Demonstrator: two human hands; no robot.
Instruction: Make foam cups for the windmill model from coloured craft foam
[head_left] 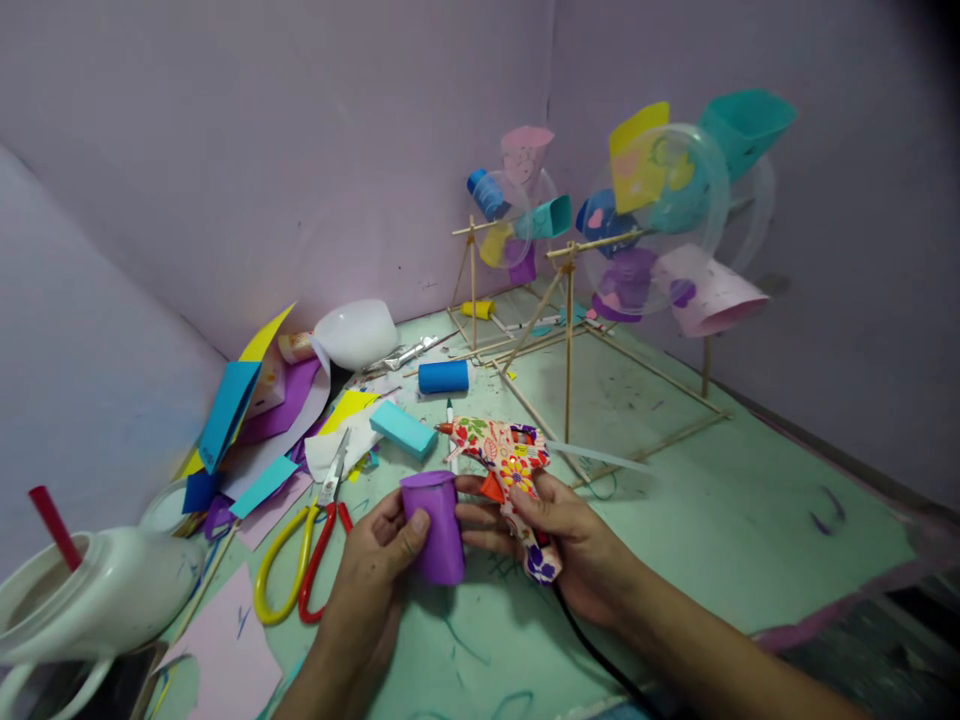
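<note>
Cup wheels (675,205) look built; your left hand (381,552) pinches a loose purple tube (441,530), right hand (577,535) wraps the glue gun (501,442).

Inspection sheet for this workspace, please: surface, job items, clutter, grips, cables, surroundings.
Surface: green tabletop, scribbled on.
Job items: purple paper tube; floral-patterned glue gun, translucent stick protruding from its rear.
Clutter: scissors, pink paper scrap, white container, mostly left side.
Grips: left grip holds the tube; right grip holds the gun's handle.
Cables: black cord from the handle to the bottom edge; plug out of view.
Surroundings: purplish walls; two stick frames carrying paper-cupped wheels.
</note>
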